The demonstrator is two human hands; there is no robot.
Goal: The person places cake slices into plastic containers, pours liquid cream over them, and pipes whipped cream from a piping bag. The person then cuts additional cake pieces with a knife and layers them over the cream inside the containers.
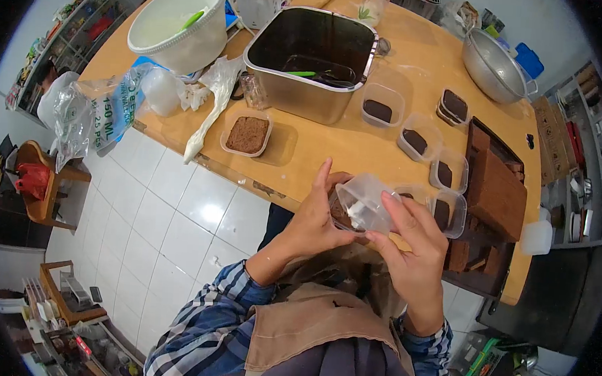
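Note:
My left hand [311,218] is wrapped around a small clear plastic container [341,220] with brown cake in it, held near the table's front edge. My right hand [414,250] pinches a clear, square-edged plastic piece [377,187], tilted over that container. Whether this piece is a lid or a second container, I cannot tell. White cream [359,212] shows through the plastic between my hands. On the table to the left stands another container [270,145] with a square of brown cake [247,135]. To the right, several clear containers [462,172] hold dark-topped cake.
A deep metal pan [299,104] with dark residue stands at the back, beside a white tub [202,52]. A cream-smeared piping bag [213,103] hangs over the table edge. Brown cake slabs [497,193] lie on a dark tray [473,281] at right, near a metal basin [491,69].

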